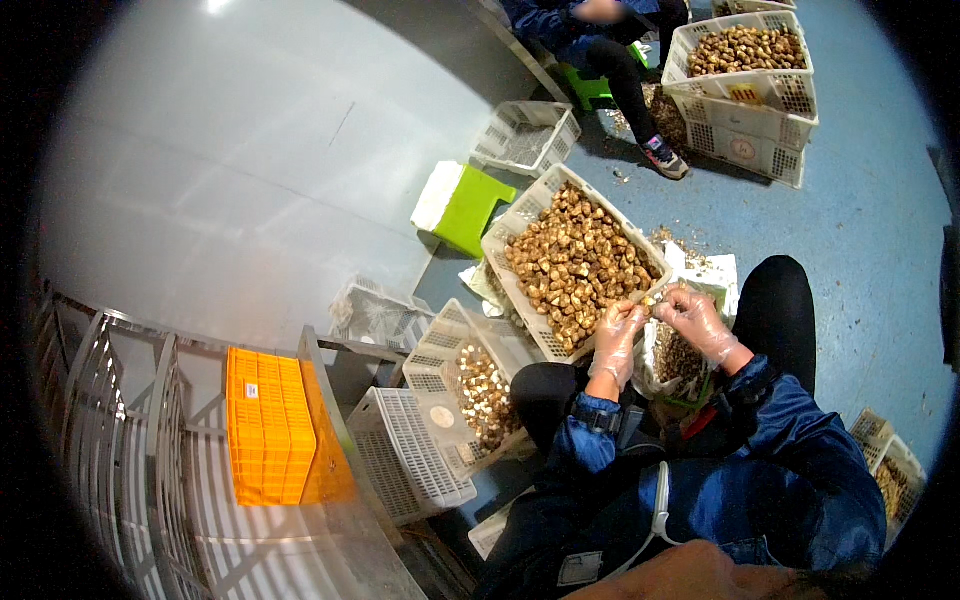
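My gloved left hand (620, 335) has its thumb and fingers pinched at a small pale-brown piece (647, 300), apparently a mushroom, by the near rim of a white crate (500, 260) full of brown mushrooms (575, 255). My gloved right hand (695, 320) is closed at the same piece from the right; exactly which fingers grip it is hard to tell. Below both hands, a lined container (675, 360) holds small dark scraps between my legs. A crate (432, 355) of trimmed, paler pieces (482, 400) stands to the left of my left hand.
A green stool (470, 215), empty-looking crates (522, 135) and an orange crate (270, 425) on a metal rack are left and ahead. A seated co-worker (625, 80) is beside stacked crates (740, 140) at the back. Another crate (890, 460) stands at my right, on the blue floor (870, 250).
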Available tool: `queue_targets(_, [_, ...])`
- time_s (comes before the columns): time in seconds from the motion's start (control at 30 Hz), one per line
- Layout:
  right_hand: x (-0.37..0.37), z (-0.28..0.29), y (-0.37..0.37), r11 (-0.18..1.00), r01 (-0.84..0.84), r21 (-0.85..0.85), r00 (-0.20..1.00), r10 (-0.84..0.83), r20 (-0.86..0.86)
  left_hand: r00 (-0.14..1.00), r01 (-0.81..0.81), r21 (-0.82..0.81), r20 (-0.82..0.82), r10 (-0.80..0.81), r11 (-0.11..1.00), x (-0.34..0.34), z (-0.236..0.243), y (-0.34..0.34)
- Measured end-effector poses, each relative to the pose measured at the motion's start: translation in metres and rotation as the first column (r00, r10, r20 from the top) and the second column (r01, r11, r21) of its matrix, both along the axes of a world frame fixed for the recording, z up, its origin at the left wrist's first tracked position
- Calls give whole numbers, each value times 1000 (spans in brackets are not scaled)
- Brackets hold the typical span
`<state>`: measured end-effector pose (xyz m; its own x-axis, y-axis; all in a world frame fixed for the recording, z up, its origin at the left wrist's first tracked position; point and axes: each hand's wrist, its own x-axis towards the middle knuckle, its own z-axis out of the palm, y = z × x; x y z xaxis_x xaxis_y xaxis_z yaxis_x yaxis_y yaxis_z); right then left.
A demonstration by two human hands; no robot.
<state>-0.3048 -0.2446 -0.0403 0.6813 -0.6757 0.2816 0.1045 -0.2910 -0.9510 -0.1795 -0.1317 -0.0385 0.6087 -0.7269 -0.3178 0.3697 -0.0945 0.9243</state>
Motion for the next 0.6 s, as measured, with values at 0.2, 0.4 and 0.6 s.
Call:
queue_targets(0.2, [-5,-7,-4,913,-84,400,995,102,-24,984,-32,-76,-175,18,997,0,-5,1])
queue_targets(0.4, [-6,-5,-9,929,-82,361,983,136,-127,996,-24,-89,-93,15,996,1,-6,-1])
queue_targets(0.6, [-3,6,-1,937,-108,332,993,121,-16,994,-26,-93,-106,17,995,6,-14,2])
